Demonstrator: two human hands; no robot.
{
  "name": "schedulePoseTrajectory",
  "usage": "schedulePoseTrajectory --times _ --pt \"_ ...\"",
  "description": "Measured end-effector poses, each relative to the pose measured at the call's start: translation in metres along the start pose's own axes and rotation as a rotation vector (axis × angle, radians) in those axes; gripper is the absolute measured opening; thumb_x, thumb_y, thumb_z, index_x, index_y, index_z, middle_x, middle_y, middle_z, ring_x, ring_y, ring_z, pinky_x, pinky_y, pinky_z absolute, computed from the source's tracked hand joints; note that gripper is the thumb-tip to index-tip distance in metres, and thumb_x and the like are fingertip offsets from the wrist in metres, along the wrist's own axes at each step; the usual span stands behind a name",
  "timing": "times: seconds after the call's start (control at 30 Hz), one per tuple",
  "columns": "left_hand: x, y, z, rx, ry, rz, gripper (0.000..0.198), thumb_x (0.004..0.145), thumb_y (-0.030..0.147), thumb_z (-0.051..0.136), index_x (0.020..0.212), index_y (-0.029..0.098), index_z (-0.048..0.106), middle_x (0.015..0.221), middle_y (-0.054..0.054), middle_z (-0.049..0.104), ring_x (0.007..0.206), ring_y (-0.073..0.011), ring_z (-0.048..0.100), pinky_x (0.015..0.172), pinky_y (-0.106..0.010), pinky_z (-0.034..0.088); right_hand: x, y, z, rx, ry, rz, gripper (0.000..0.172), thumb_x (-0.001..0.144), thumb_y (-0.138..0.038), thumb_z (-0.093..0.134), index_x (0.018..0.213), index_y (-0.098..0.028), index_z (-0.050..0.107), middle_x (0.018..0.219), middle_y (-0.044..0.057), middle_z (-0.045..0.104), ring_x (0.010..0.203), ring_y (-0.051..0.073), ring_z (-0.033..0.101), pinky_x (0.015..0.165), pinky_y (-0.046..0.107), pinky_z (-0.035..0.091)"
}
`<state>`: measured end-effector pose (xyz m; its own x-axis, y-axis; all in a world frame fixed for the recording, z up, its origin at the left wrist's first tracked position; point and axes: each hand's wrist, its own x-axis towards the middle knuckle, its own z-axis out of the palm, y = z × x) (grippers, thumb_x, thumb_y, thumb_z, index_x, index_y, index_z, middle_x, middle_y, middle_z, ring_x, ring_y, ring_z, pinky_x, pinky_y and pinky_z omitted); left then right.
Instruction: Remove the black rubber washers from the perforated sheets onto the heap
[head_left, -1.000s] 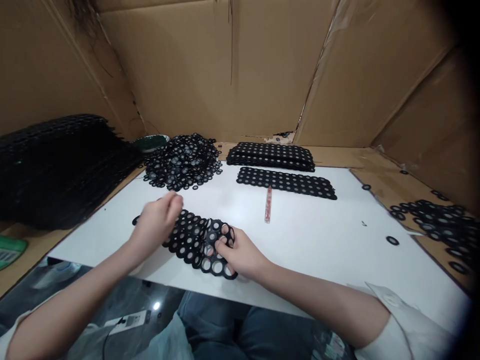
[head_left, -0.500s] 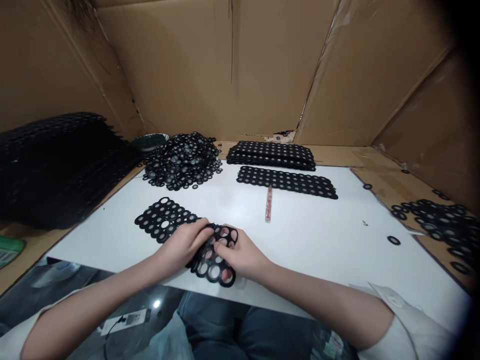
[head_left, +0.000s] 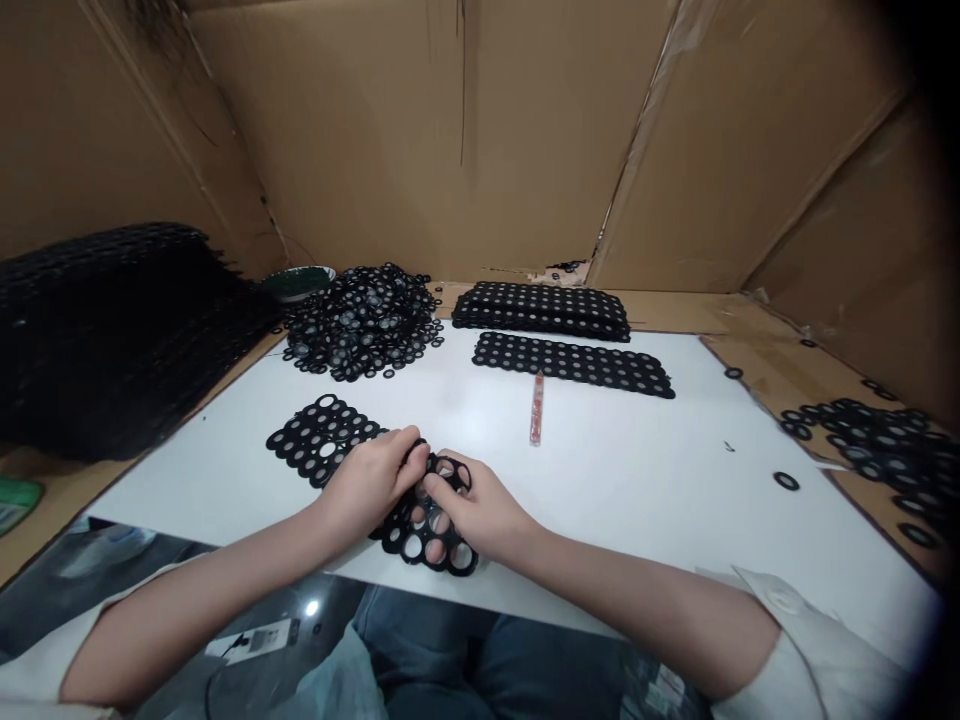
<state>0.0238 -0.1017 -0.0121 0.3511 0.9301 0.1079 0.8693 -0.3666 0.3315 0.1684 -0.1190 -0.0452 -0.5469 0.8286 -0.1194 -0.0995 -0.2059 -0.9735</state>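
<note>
A black perforated sheet [head_left: 322,445] with round holes lies on the white board [head_left: 615,480] in front of me. My left hand [head_left: 371,480] is curled over the sheet's middle, fingers pinched on it. My right hand [head_left: 469,510] grips the sheet's right end, thumb and fingers pressed on the ringed holes. Both hands meet near the sheet's upper edge.
A heap of loose black rings [head_left: 364,320] sits at the back left beside a green dish [head_left: 300,283]. Perforated strips [head_left: 574,362] and a stack of them [head_left: 544,308] lie behind. A red stick [head_left: 537,408] is mid-board. A tall stack of black sheets [head_left: 105,330] is left; several rings [head_left: 877,440] right.
My left hand came down from the sheet's left part to its middle, uncovering the left end. Both hands now work close together on the right part of the sheet.
</note>
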Motion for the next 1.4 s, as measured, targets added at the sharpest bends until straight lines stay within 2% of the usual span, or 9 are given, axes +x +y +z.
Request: schedulePoseTrajectory --times 0.13,0.3,0.47,0.53,0.7,0.83,1.0,1.23,1.4 --pt "-0.002 0.002 0.005 0.046 -0.085 0.011 0.024 0.085 0.034 0.024 0.072 0.020 0.038 0.066 -0.002 0.049 0.059 -0.0164 0.048 0.055 -0.027 0.033 0.002 0.005 -0.002 -0.034 -0.014 -0.022 0.018 0.082 -0.037 0.036 0.083 -0.020 0.043 0.065 -0.002 0.052 0.040 0.009 0.055 0.034 0.016 0.040" --pt "0.004 -0.003 0.001 -0.097 -0.116 0.022 0.023 0.080 0.041 0.036 0.070 0.020 0.041 0.061 0.002 0.051 0.057 -0.0148 0.049 0.052 -0.024 0.033 0.003 0.007 -0.003 -0.051 0.002 -0.013 0.019 0.083 -0.038 0.035 0.083 -0.020 0.043 0.061 -0.003 0.050 0.041 0.010 0.056 0.033 0.017 0.040" --pt "0.018 -0.027 -0.024 -0.121 0.147 -0.160 0.037 0.085 0.033 0.015 0.058 0.020 0.036 0.051 0.001 0.043 0.051 -0.0138 0.044 0.050 -0.025 0.031 0.005 0.006 -0.007 -0.128 0.100 0.060 0.019 0.084 -0.035 0.033 0.080 -0.020 0.043 0.054 -0.003 0.047 0.040 0.013 0.056 0.034 0.020 0.040" --pt "0.015 -0.035 -0.034 -0.068 0.263 -0.220 0.035 0.084 0.033 0.019 0.059 0.019 0.039 0.052 0.001 0.044 0.052 -0.0136 0.044 0.050 -0.025 0.031 0.006 0.007 -0.008 -0.134 0.112 0.076 0.019 0.084 -0.035 0.032 0.080 -0.020 0.042 0.058 -0.002 0.049 0.040 0.012 0.056 0.035 0.021 0.041" --pt "-0.014 -0.032 -0.020 0.116 -0.034 -0.061 0.026 0.083 0.035 0.029 0.080 0.018 0.048 0.066 -0.001 0.056 0.058 -0.0149 0.051 0.053 -0.024 0.035 0.002 0.007 -0.006 -0.299 0.218 -0.008 0.018 0.081 -0.033 0.036 0.077 -0.019 0.046 0.066 0.001 0.054 0.047 0.011 0.054 0.042 0.022 0.042" --pt "-0.030 -0.029 0.005 0.335 -0.073 0.053 0.028 0.085 0.029 0.023 0.090 0.016 0.048 0.080 -0.006 0.057 0.063 -0.0166 0.054 0.052 -0.025 0.037 -0.001 0.001 -0.007 -0.461 0.343 -0.137 0.025 0.077 -0.040 0.045 0.068 -0.018 0.050 0.063 0.001 0.054 0.057 0.011 0.052 0.052 0.023 0.042" --pt "-0.025 -0.032 0.005 0.429 -0.143 0.125 0.024 0.085 0.026 0.025 0.087 0.016 0.047 0.073 -0.005 0.055 0.059 -0.0160 0.053 0.048 -0.025 0.037 0.005 -0.009 -0.020 -0.260 0.259 0.042 0.035 0.075 -0.049 0.046 0.072 -0.015 0.054 0.066 0.004 0.058 0.048 0.010 0.051 0.039 0.020 0.040" --pt "-0.018 -0.031 -0.003 0.386 -0.221 0.244 0.018 0.083 0.025 0.029 0.082 0.019 0.046 0.070 -0.003 0.055 0.054 -0.0145 0.053 0.046 -0.024 0.034 0.015 -0.017 -0.039 -0.252 -0.004 0.242 0.025 0.070 -0.039 0.056 0.070 -0.014 0.055 0.048 0.001 0.057 0.034 0.007 0.046 0.032 0.018 0.035" --pt "0.000 -0.042 -0.015 0.133 -0.161 0.081 0.021 0.083 0.029 0.026 0.080 0.019 0.044 0.056 0.001 0.053 0.049 -0.0138 0.050 0.047 -0.023 0.033 0.012 -0.014 -0.036 -0.326 -0.028 0.219 0.024 0.070 -0.039 0.056 0.072 -0.015 0.053 0.047 0.000 0.057 0.036 0.009 0.049 0.029 0.016 0.033"
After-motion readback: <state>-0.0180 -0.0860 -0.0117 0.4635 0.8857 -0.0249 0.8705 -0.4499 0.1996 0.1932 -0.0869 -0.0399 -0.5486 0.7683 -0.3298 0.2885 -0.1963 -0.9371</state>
